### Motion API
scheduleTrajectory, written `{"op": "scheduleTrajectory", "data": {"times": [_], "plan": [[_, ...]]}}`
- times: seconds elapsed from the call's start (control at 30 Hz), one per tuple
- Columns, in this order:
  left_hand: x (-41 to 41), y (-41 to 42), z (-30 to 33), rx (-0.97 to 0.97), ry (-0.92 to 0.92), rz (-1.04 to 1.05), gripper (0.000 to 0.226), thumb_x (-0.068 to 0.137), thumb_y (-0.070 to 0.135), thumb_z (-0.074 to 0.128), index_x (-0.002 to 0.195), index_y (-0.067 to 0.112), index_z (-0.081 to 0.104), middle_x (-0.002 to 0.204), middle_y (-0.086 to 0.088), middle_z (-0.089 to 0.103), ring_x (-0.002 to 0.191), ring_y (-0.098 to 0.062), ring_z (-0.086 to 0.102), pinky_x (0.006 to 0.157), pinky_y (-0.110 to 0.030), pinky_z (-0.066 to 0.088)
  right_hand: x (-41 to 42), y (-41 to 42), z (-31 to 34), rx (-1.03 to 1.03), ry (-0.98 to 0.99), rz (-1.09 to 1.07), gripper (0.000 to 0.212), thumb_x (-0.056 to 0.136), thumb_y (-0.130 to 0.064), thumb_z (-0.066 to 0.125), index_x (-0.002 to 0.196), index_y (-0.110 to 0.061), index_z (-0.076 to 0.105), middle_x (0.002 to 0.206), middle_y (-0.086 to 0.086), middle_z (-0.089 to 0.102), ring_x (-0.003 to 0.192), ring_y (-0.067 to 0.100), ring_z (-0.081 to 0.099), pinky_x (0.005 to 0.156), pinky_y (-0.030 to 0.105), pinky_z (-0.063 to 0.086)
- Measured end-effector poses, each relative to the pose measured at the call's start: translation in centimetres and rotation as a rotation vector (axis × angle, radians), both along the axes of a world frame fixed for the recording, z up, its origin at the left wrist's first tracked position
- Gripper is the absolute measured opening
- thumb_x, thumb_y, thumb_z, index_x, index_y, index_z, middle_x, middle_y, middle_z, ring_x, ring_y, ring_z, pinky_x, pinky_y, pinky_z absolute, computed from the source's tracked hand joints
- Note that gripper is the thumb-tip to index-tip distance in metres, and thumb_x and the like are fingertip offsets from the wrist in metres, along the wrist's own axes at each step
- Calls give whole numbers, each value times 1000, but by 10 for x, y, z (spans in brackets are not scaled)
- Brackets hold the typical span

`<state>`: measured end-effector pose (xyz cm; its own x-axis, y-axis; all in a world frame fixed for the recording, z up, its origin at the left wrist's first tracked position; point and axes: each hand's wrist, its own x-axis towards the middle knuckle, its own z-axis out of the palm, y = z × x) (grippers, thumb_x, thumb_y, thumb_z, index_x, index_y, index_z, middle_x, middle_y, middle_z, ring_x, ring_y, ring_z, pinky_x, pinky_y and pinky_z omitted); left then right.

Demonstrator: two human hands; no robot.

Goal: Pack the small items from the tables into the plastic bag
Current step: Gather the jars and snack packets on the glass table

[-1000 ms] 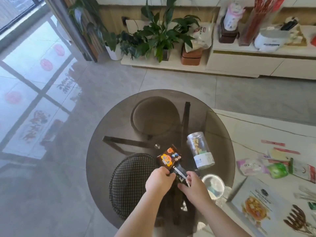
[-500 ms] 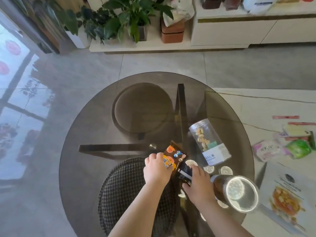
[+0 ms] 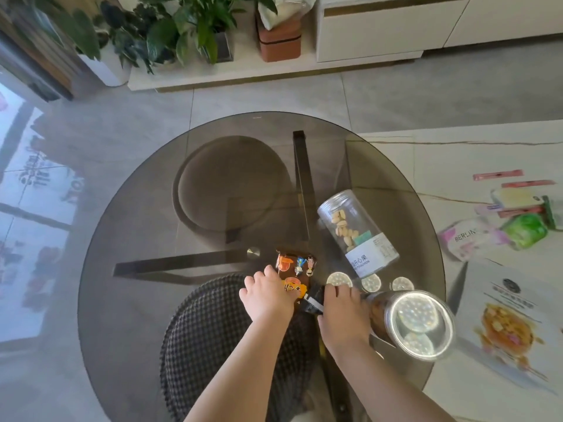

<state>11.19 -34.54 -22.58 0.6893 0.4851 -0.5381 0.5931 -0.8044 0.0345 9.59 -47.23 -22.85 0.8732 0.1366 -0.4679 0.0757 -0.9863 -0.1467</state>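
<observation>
A brown snack packet [image 3: 295,263] with cartoon figures lies on the round smoked-glass table [image 3: 146,239]. My left hand [image 3: 266,295] grips its near left part and my right hand [image 3: 342,306] pinches its dark near right corner. A clear jar of pistachios [image 3: 356,231] lies on its side just right of the packet. A second jar with a shiny lid [image 3: 417,324] lies by my right wrist. Small packets [image 3: 470,237], a green one [image 3: 525,229] and thin sachets [image 3: 498,175] rest on the white table [image 3: 441,166] at right. No plastic bag is visible.
A printed white food box [image 3: 508,324] lies at the white table's near edge. Under the glass stand a checked stool [image 3: 213,336] and a round brown stool [image 3: 234,184]. Potted plants [image 3: 182,28] and a low white cabinet [image 3: 380,28] line the far wall.
The view has tilted down and closer to the table. Both hands stay on the brown packet and have shifted slightly along it. The shiny-lidded jar has come into fuller view.
</observation>
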Motion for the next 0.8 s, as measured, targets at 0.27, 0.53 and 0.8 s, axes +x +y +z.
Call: {"op": "scheduleTrajectory", "data": {"times": [0.27,0.53,0.8], "plan": [[-8,13,43,-314,-141,278,35,86,31,64,113,15,48,108,-4,59,92,-21,58,76,-36,52,0,7,39,152,-6,-136,34,87,-34,60,113,-17,47,115,3,57,109,22,57,87,34,47],[1,24,144,-393,-281,277,38,84,41,66,110,21,47,102,4,59,81,-9,56,53,-18,44,6,-7,141,244,-69,-207,38,84,-45,59,110,-21,45,106,-1,59,97,19,62,76,32,52],[-6,-52,238,-593,-283,203,49,84,46,63,122,20,46,110,4,61,86,-9,62,57,-17,51,-13,-97,237,335,-31,-500,52,81,-57,58,119,-24,43,111,-4,58,102,16,61,84,30,52]]}}
